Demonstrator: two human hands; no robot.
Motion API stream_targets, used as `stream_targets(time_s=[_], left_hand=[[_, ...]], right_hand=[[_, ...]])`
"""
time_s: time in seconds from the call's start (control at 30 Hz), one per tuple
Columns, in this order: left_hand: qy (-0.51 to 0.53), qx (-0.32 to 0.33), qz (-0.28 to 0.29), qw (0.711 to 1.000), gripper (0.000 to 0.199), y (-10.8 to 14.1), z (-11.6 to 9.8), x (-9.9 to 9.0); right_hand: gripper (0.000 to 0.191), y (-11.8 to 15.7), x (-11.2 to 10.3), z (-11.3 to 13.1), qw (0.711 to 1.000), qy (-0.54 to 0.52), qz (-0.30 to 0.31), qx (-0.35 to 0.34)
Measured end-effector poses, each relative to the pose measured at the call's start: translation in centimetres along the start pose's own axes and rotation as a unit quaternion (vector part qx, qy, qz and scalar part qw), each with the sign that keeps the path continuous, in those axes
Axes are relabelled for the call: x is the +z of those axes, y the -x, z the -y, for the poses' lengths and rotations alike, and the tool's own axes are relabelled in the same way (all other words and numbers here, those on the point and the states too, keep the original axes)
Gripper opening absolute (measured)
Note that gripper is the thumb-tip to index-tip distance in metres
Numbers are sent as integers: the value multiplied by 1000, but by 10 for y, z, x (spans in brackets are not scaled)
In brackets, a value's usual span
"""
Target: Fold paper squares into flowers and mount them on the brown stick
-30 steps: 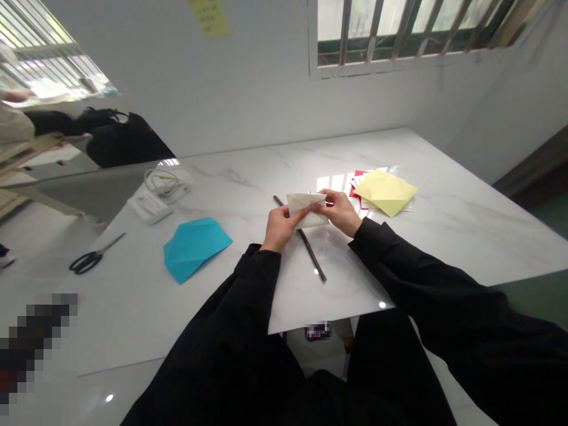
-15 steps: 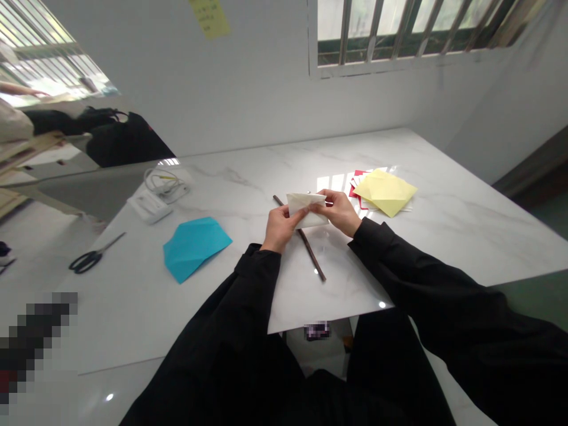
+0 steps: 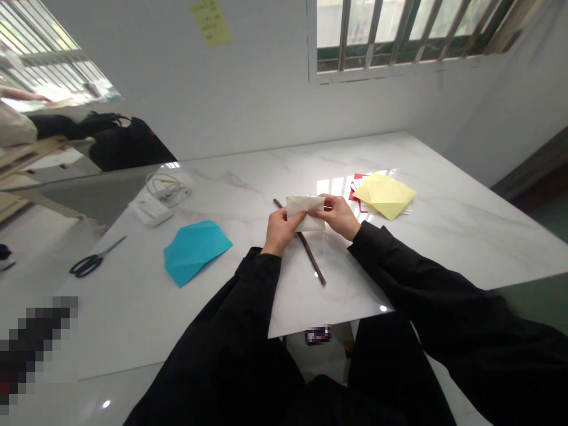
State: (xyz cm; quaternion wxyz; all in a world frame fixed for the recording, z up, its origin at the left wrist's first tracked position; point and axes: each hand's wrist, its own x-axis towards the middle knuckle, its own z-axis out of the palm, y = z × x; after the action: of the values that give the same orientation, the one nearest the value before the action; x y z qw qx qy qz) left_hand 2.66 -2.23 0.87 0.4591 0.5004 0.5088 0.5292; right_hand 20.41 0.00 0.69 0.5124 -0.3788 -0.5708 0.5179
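Hands (image 3: 279, 232) (image 3: 339, 217) holding folded paper (image 3: 304, 212), marble table (image 3: 444, 236), barred window (image 3: 377, 35) beyond

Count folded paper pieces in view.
3, maybe more hidden: white one in left hand and right hand, blue one on the table at left, yellow one on a red-and-white paper stack at right.

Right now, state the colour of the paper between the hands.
The paper is white, shown best in the head view.
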Motion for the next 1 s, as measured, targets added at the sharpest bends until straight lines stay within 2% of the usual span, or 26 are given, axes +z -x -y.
stream_targets(time_s=[0.17, 0.3, 0.43, 0.53, 0.63, 0.7, 0.73, 0.87, 1.0], left_hand=[[-10, -6, -14, 1000, 43, -2, 0, -3], [17, -16, 8, 1000, 52, 0, -2, -2], [47, -32, 37, 998, 57, 0, -8, -1], [26, -6, 1, 1000, 55, -6, -9, -11], [-36, 38, -87, 995, 42, -17, -5, -31], [-96, 48, -159, 981, 31, -24, -1, -45], [-124, 47, -174, 976, 29, -26, 1, -50], [-242, 77, -159, 954, 36, -25, 4, -55], [-378, 159, -86, 908, 51, -16, 4, -45]], right_hand=[[35, 2, 0, -1, 999, -13, 19, 22], [43, 5, 2, 3, 998, -17, 38, 38], [46, 6, 2, 6, 995, -68, 20, 72], [43, 3, -2, 6, 986, -125, -5, 109], [37, -2, -8, 5, 975, -172, -25, 138], [33, -5, -12, 6, 969, -196, -16, 149], [32, -5, -14, 6, 967, -204, -4, 155], [29, -6, -18, 9, 958, -230, 34, 170], [26, -6, -21, 10, 956, -230, 24, 179]])
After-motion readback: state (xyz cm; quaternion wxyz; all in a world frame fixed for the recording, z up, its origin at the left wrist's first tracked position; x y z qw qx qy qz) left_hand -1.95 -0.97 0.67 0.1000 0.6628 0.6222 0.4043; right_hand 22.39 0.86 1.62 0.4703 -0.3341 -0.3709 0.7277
